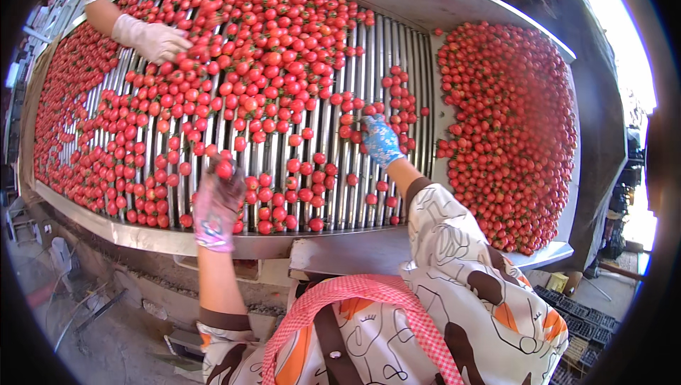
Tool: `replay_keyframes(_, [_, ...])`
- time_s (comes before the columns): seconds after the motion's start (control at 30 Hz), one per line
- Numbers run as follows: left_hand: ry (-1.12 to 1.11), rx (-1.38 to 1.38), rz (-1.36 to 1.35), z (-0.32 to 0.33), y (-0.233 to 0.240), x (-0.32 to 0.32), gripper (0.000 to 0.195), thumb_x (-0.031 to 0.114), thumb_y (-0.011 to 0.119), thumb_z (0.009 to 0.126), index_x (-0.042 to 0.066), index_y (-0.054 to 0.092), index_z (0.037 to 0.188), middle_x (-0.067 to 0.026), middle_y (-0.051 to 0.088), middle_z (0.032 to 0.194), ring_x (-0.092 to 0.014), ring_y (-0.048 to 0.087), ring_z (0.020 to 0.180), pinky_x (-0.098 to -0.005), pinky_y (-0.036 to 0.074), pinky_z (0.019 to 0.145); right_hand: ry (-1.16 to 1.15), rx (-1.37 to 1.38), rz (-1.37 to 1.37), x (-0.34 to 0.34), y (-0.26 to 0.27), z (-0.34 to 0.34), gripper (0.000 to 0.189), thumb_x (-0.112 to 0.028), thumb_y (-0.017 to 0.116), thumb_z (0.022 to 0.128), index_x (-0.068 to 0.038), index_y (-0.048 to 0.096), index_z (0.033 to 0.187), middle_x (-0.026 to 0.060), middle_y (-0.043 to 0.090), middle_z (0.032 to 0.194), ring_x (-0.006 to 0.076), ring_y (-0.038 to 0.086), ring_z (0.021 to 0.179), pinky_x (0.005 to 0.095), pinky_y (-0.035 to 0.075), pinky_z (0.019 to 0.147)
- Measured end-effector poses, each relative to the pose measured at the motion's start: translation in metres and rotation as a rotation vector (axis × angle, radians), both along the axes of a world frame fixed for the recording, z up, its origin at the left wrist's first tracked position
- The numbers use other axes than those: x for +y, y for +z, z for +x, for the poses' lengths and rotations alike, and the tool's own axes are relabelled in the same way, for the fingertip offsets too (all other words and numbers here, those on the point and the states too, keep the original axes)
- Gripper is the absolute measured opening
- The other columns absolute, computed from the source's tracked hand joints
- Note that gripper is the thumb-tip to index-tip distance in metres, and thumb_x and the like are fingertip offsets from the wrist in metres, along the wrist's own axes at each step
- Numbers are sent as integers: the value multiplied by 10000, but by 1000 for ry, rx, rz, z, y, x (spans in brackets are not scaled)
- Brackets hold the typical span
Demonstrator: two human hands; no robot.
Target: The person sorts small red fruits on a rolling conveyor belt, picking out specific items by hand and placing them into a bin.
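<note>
Many small red cherry tomatoes (287,73) lie on a bed of metal rollers (332,143). My left hand (218,209), in a pink glove with darkly stained fingers, is over the near side of the rollers. It holds one cherry tomato (224,169) at its fingertips. Farther right, my right hand (381,140) wears a blue flower-patterned glove and reaches down among a loose cluster of tomatoes (401,103). Its fingertips point away from me and are partly hidden, so whether they grip a tomato is unclear.
A dense heap of cherry tomatoes (505,140) fills the metal tray at the right. Across the rollers, another person's white-gloved hand (154,41) touches tomatoes at the upper left. A raised metal rim (159,238) runs along my side. Dark crates (580,316) stand at the lower right.
</note>
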State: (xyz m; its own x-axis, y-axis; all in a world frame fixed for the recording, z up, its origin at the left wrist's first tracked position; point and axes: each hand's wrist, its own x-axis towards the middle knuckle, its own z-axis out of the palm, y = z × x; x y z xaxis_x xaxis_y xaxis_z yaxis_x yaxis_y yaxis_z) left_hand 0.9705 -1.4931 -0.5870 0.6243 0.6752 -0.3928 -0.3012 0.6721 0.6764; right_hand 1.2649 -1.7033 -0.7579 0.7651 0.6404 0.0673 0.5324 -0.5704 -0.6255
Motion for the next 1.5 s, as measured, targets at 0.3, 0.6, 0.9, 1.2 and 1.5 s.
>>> replay_keyframes(0.3, [159,873,898,-105,-52,-15,194,87,616,862,14,608,1042,-57,651,916,-149,611,812,-270,487,741,182,-232,163,17,62,-62,342,-202,689,733,-32,616,1021,199,608,1025,367,594,924,421,494,797])
replay_keyframes(0.6, [-198,999,1573,38,-30,-5,456,121,606,832,131,471,1267,-135,518,1200,-295,628,850,-385,520,742,783,-288,188,49,56,-173,510,-278,702,695,-139,562,1165,164,433,1339,349,420,1234,556,270,1061])
replay_keyframes(0.9, [-707,1480,1973,109,-51,16,489,84,490,845,142,425,1326,-157,482,1158,-273,663,700,-388,539,553,246,-391,-129,-60,11,-50,565,-236,720,692,-142,554,1224,218,339,1410,398,315,1309,560,195,1087])
replay_keyframes(1.2, [-631,1404,1731,73,-55,4,471,147,658,765,88,493,1202,-154,499,1059,-303,613,856,-398,527,675,356,-19,441,88,82,-88,369,-160,615,819,-31,556,1160,156,577,1131,326,541,1068,401,426,923])
replay_keyframes(1.5, [2,254,178,33,-28,-43,492,276,692,809,37,484,1186,-85,595,964,-163,619,757,-282,544,585,449,-192,114,180,85,-89,472,-192,639,764,-46,516,1196,193,568,1072,343,603,921,442,490,766])
